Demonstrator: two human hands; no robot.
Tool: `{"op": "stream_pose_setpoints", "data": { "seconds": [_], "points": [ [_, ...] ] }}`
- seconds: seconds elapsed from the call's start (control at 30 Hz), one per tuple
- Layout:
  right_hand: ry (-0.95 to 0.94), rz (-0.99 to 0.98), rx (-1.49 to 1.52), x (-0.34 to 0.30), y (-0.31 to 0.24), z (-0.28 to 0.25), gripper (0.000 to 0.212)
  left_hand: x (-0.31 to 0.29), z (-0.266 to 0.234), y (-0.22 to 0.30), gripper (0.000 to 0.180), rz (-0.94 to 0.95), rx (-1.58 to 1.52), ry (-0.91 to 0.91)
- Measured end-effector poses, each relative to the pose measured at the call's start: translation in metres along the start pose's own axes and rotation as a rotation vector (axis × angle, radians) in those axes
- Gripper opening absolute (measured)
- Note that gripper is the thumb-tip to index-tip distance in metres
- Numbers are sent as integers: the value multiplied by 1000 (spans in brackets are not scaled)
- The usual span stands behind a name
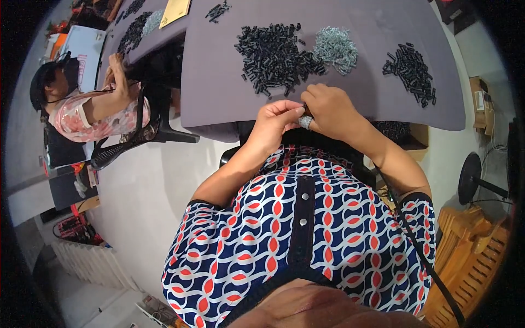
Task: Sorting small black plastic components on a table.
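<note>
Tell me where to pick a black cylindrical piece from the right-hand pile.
Probably pinch a black cylindrical piece at the near edge of the right-hand pile, across its sides at mid-length, coming from above and the person's side. The pieces look elongated and overlap more deeper in.

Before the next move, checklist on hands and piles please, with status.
1. Hands together: ok. Left hand and right hand meet at the fingertips, near the table's front edge.
2. Grip on the small dark part at the fingertips: cannot tell, fingers hide most of it.
3. Grey band by the fingers: cannot tell whether worn or held.
4. Large black pile just beyond the hands: ok.
5. Silvery pile kept apart from the large black pile: not ok, their edges meet.
6. Right-side black pile separate from the silvery pile: ok, bare cloth between.
</note>
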State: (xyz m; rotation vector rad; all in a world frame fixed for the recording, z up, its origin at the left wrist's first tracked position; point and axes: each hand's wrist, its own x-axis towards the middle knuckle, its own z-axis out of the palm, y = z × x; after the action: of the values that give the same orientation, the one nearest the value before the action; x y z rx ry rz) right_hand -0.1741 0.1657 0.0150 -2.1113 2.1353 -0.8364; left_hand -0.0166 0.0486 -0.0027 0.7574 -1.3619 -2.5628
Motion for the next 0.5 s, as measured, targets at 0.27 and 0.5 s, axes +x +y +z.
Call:
{"op": "stream_pose_setpoints", "data": {
  "seconds": [0.27, 0.5],
  "points": [
    [4, -32, 72, -7, -3, -2, 26, -10, 11, 1, 22, -31, 114, -52],
    [-127, -19, 21, -17, -7, 3, 21, -16, 14, -10, 22, -60, 43, -56]
  ]
}}
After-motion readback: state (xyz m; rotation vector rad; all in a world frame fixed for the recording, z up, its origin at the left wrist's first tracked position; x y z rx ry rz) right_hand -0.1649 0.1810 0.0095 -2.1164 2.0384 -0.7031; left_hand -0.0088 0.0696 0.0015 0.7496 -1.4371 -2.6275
